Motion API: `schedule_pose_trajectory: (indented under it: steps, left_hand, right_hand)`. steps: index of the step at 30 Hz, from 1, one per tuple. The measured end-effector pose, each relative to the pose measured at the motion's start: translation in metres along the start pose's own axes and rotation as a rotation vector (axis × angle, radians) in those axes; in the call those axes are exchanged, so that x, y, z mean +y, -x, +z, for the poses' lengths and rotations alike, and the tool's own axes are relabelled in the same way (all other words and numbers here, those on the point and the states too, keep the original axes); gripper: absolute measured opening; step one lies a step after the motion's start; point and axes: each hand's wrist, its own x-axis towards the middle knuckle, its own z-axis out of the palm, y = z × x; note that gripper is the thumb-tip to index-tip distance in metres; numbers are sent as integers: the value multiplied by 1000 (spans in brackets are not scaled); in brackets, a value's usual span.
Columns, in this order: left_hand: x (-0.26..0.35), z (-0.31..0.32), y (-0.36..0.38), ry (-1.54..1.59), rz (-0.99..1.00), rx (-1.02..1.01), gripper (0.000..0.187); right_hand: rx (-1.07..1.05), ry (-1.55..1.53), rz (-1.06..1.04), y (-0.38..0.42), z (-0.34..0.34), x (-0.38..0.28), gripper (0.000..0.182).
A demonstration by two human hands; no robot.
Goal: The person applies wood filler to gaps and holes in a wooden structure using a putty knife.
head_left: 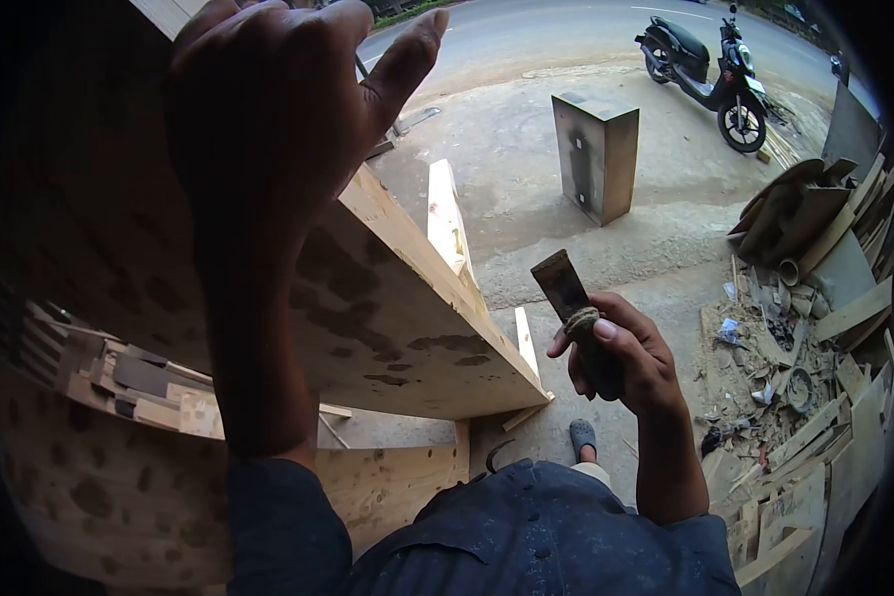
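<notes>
My right grip (631, 353) is curled closed around the dark handle of a flat, square-ended bladed hand tool (563, 283) with a pale, rough band where blade meets handle; thumb and fingers wrap it, and the blade tilts up toward eleven o'clock. Taking that tool as the clock's centre, my left grip (268, 109) is up at ten o'clock, fingers bent and thumb sticking out, above a broad pale wooden panel (397, 328) with dark blotches. Its fingertips are hidden, so I cannot tell whether it has hold of anything.

The panel is the main obstacle: it fills the space from eight to ten o'clock, its bright edge slanting down near the tool, and my left forearm crosses before it. A second blotched wooden board (397, 477) lies lower, toward seven to eight. A pale timber upright (445, 214) shows beyond the panel's edge at ten.

Just past twelve, a grey-brown box-shaped block (596, 159) stands upright on the concrete ground (507, 129), well apart from me. A black scooter (705, 74) is parked at one. From three to four sprawls a heap of scrap wood and litter (795, 368). At six is a grey-blue clog (582, 435) on my foot.
</notes>
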Motion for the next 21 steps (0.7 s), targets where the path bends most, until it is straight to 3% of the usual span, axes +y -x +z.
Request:
schedule_pose_trajectory:
  steps: [4, 7, 9, 10, 11, 15, 18, 21]
  left_hand:
    - [-1, -3, -2, -67, -28, -145, 59]
    - [-3, 8, -1, 19, 5, 10, 60]
    - [-1, 5, -2, -24, -83, -141, 59]
    - [-1, 1, -8, -69, -137, -292, 51]
    - [-3, 0, -9, -116, -179, -446, 57]
    - [-25, 39, 8, 119, -56, -143, 66]
    - [-28, 40, 4, 0, 106, 85, 51]
    - [-24, 31, -3, -112, 184, 228, 58]
  right_hand:
    - [110, 19, 2, 41, 13, 17, 40]
    - [206, -12, 0, 76, 19, 30, 39]
    - [289, 13, 53, 97, 26, 28, 39]
    - [305, 24, 34, 104, 28, 33, 39]
    - [321, 36, 16, 112, 29, 39, 39]
    - [371, 144, 50, 141, 35, 48, 40]
    - [411, 355, 13, 172, 42, 41, 40]
    - [542, 574, -110, 216, 50, 43, 42]
